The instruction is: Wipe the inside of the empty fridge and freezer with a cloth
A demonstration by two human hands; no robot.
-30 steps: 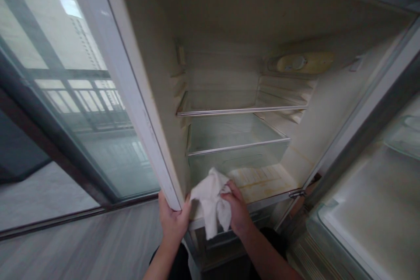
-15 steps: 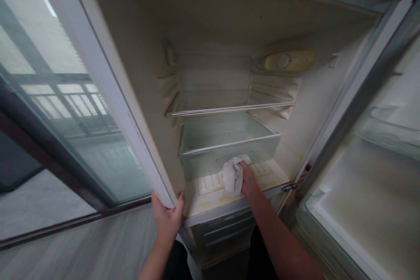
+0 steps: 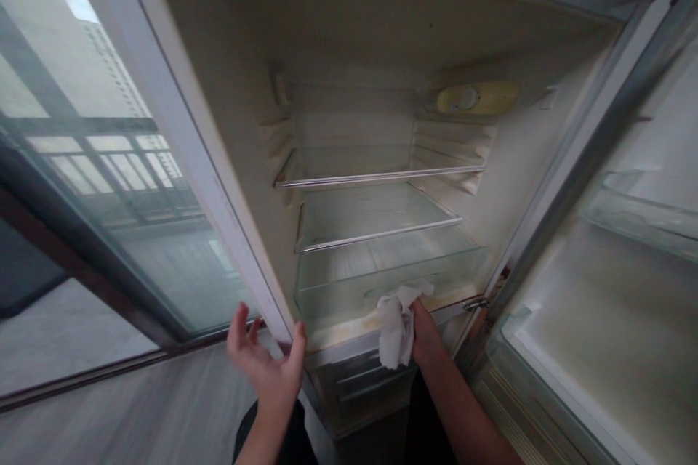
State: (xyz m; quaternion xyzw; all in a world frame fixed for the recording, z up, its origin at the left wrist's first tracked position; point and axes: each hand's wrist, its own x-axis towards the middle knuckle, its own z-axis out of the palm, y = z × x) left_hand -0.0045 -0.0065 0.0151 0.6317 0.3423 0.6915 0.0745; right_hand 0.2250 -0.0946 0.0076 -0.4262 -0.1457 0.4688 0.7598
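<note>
I face an open fridge [image 3: 382,29] with yellowed, stained walls. My right hand [image 3: 424,334] is closed on a white cloth [image 3: 397,323] and on the front of a clear drawer [image 3: 382,283], which stands pulled out over the stained bottom ledge. The cloth hangs down over that ledge. My left hand [image 3: 267,360] is open at the lower left corner of the fridge frame [image 3: 218,189], thumb on the edge and fingers spread just off it.
Two glass shelves [image 3: 376,178] sit above the drawer, and a thermostat dial [image 3: 474,96] is at the upper right. The open fridge door [image 3: 600,349] with a clear bin is on the right. A glass window [image 3: 98,182] is on the left. Lower freezer drawers [image 3: 360,392] are below.
My right hand came back from deep on the bottom ledge to the front, and the clear drawer now stands further out. My left hand loosened from gripping the frame corner to open fingers.
</note>
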